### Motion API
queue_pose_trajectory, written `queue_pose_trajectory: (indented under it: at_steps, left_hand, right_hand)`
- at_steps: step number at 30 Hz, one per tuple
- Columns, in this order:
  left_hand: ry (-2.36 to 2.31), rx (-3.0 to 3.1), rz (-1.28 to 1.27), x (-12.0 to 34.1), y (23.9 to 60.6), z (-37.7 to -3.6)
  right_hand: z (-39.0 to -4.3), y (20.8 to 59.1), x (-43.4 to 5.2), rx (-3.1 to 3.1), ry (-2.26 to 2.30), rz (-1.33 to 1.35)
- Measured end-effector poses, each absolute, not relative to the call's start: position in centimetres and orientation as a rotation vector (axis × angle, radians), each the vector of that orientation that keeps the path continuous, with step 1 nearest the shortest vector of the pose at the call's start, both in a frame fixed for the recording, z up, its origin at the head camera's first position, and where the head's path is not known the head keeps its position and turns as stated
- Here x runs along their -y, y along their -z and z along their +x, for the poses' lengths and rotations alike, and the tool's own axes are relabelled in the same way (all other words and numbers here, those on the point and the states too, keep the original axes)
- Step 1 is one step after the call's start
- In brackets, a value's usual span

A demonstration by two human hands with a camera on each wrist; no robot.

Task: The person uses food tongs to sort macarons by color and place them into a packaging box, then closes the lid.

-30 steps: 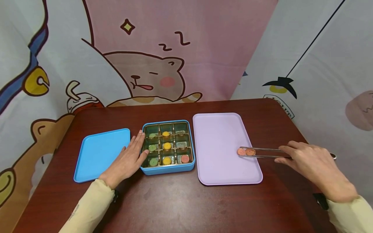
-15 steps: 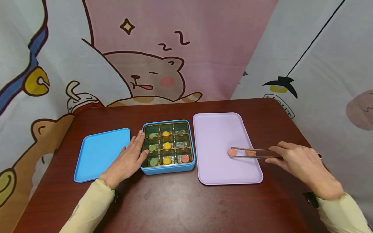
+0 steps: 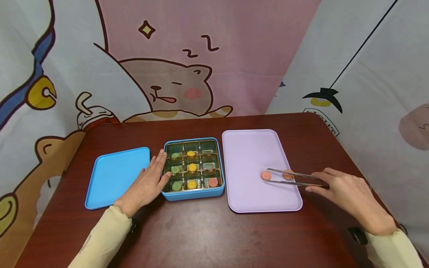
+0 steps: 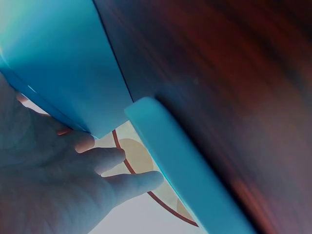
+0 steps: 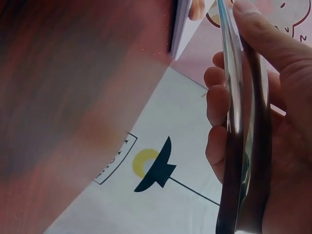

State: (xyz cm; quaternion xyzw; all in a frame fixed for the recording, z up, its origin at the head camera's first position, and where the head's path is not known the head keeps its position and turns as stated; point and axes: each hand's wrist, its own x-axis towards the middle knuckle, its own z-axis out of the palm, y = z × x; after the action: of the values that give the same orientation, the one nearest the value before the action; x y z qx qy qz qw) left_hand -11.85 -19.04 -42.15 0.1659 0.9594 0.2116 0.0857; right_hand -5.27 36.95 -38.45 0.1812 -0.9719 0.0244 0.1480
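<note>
Right hand (image 3: 348,193): slim metal tongs (image 3: 295,178) gripped by curled fingers over lilac rectangular tray (image 3: 254,149) | Left hand (image 3: 147,184): fingers relaxed, flat against blue compartmented box (image 3: 192,194)

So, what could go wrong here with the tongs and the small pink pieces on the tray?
1. The tongs look spread, with one pink piece at their tips, so it may not be gripped and could slip when lifted.
2. The second pink piece lies right against the tongs and might get pushed across the lilac tray.
3. The left hand only rests against the blue box, which could slide if bumped.
</note>
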Motion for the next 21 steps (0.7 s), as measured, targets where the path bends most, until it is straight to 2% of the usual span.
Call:
queue_pose_trajectory:
  at_steps: [21]
  left_hand:
    - [-0.640, -2.854, 0.499, 19.06, 42.19, -11.96]
  right_hand:
    - [-5.30, 39.23, -37.10, 2.759, -0.075, 0.570]
